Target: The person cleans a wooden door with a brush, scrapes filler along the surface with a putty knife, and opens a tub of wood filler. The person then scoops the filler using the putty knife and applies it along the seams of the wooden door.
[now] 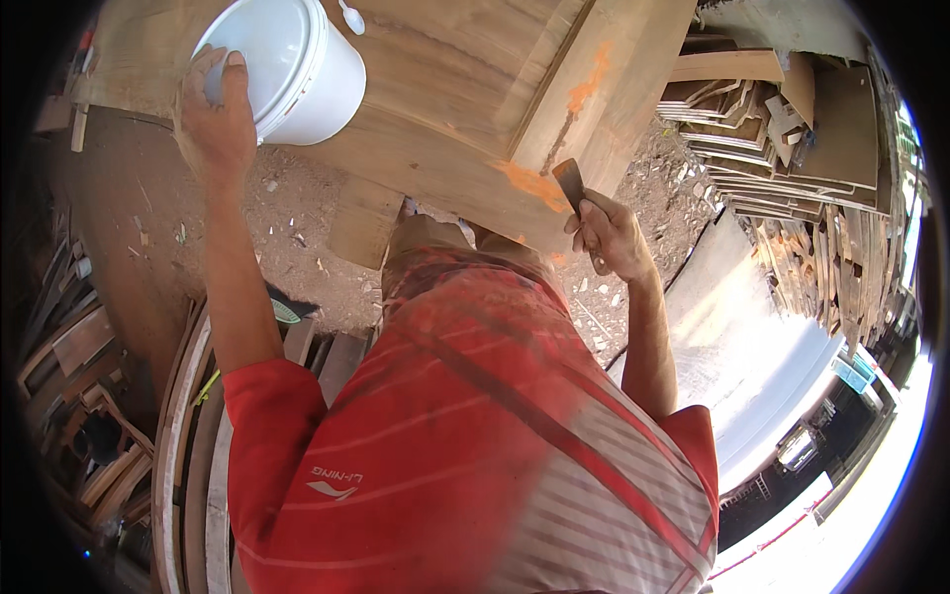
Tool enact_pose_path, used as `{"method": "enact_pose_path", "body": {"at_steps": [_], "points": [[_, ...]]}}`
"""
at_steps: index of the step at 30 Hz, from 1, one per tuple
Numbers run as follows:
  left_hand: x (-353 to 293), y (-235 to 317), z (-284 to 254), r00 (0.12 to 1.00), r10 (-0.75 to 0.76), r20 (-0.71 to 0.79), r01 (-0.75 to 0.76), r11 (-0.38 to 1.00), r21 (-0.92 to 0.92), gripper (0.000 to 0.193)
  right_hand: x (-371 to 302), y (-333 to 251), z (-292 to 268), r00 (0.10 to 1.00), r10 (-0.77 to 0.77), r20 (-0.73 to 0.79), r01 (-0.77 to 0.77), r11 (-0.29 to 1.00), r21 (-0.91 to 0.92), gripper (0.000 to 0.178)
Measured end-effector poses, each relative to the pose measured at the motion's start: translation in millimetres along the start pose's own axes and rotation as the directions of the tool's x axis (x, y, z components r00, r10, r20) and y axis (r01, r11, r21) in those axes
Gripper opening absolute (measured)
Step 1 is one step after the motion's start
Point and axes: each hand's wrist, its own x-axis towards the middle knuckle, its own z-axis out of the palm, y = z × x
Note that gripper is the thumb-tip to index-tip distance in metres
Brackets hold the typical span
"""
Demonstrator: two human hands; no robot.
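A white plastic bucket (341,94) with a pale lid (262,49) stands at the far left of a wooden panel (435,69). My left hand (220,124) grips the edge of its lid, thumb on top. In my right hand (614,233) is a putty knife (568,184), its dark blade pointing up and left, close to the panel's near right corner. Orange filler (534,185) is smeared on the wood beside the blade. Another orange streak (591,79) runs along a board farther off. Whether the blade touches the wood, I cannot tell.
A white plastic spoon (351,17) lies beyond the bucket. Stacked wooden boards (742,148) stand at the right, above a pale sheet (722,317). Long planks (188,445) and wood offcuts (109,475) lie at the lower left. Debris litters the dirt ground (287,213).
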Motion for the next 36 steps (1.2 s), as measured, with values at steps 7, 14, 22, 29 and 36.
{"method": "enact_pose_path", "body": {"at_steps": [7,14,22,29,36], "points": [[0,2,-13,0.968,0.223,0.111,-0.228,0.973,0.026,0.048,-55,44,107,0.846,-0.067,-0.529,0.186,0.967,0.175,0.045],[-1,-12,-12,0.901,0.417,0.124,-0.423,0.906,0.024,0.050,-48,99,205,0.530,-0.347,-0.774,0.065,0.926,-0.371,0.050],[-3,-21,-19,0.873,0.437,0.215,-0.458,0.887,0.058,0.062,-31,148,259,0.570,-0.170,-0.803,-0.120,0.951,-0.286,0.052],[-13,-12,-41,0.819,0.378,0.432,-0.470,0.874,0.126,0.103,-93,176,296,0.504,0.250,-0.827,-0.165,0.968,0.192,0.043],[-10,-12,-29,0.827,0.434,0.358,-0.511,0.845,0.156,0.104,-65,111,237,0.316,0.125,-0.940,0.161,0.970,0.183,0.031]]}}
